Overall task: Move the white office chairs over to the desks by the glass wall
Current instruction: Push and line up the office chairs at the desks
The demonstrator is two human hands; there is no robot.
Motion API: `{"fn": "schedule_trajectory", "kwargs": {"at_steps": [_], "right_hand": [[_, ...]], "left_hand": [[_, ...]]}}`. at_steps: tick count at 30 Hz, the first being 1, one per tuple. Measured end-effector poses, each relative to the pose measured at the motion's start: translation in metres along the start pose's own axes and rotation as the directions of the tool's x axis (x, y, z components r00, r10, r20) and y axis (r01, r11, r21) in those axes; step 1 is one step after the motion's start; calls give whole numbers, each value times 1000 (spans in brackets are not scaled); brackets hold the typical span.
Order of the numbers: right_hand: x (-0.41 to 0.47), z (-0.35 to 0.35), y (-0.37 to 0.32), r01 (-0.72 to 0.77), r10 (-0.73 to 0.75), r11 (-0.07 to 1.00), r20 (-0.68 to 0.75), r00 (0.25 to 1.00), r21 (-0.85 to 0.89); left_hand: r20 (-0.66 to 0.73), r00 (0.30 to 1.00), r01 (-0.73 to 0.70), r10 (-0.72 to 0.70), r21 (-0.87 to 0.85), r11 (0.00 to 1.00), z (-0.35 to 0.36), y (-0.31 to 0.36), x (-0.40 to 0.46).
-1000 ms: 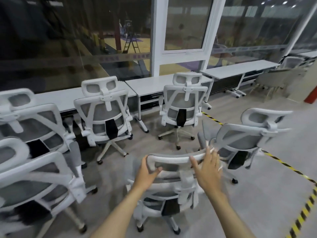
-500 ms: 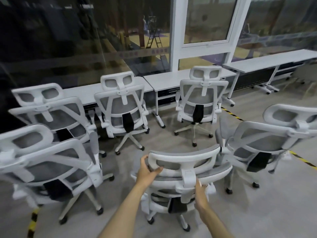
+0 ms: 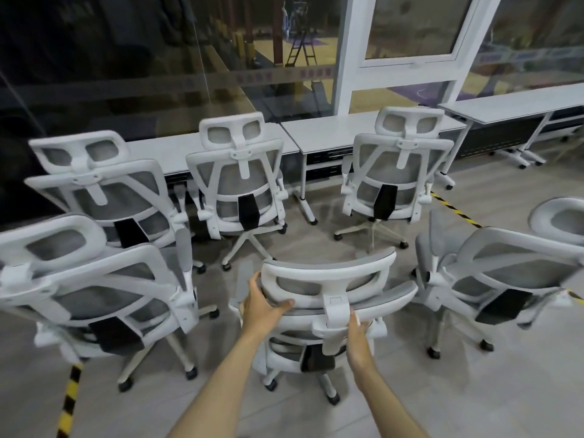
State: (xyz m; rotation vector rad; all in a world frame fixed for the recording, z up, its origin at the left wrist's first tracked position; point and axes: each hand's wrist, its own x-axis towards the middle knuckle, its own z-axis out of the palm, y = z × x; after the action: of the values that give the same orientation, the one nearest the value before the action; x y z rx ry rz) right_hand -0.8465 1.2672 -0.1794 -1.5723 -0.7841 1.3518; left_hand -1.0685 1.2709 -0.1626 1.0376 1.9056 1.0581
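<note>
A white office chair [image 3: 328,279] with grey mesh stands right in front of me, its back toward me. My left hand [image 3: 264,306] grips the left end of its headrest. My right hand [image 3: 357,341] holds the white post behind the backrest, lower down. Three more white chairs face the white desks [image 3: 319,134] along the glass wall: one at the left [image 3: 94,184], one in the middle [image 3: 240,175], one at the right [image 3: 398,165].
Another white chair [image 3: 94,298] stands close on my left and one [image 3: 505,273] close on my right. Yellow-black tape [image 3: 69,403] runs across the grey floor. A further desk [image 3: 512,105] extends to the right along the glass wall [image 3: 126,58].
My right hand has dropped from the headrest's right end to the post behind the backrest. My view has swung left and drawn closer to the desks.
</note>
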Motion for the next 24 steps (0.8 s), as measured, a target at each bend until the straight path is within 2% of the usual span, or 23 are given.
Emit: {"fn": "schedule_trajectory", "kwargs": {"at_steps": [3, 6, 10, 12, 14, 17, 24], "right_hand": [[8, 27, -10, 47, -48, 998, 20, 999, 42], [21, 56, -17, 174, -173, 985, 62, 983, -4], [45, 84, -25, 263, -255, 923, 64, 965, -282], [60, 94, -31, 301, -288, 827, 101, 952, -475], [77, 103, -37, 384, -347, 712, 180, 920, -587], [103, 125, -52, 430, -333, 601, 278, 901, -674], [146, 164, -75, 445, -276, 543, 349, 896, -712]], "left_hand": [[-36, 999, -6, 7, 19, 1000, -14, 6, 14], [-71, 997, -37, 43, 77, 996, -30, 6, 31], [-95, 992, -67, 78, 114, 991, -56, -2, 60], [-85, 992, -77, 88, 126, 989, -69, -5, 73], [-96, 989, -100, 112, 126, 987, -81, -8, 85], [-81, 990, -109, 120, 124, 986, -100, -10, 105], [-11, 998, -57, 60, 186, 981, -129, 1, 142]]}}
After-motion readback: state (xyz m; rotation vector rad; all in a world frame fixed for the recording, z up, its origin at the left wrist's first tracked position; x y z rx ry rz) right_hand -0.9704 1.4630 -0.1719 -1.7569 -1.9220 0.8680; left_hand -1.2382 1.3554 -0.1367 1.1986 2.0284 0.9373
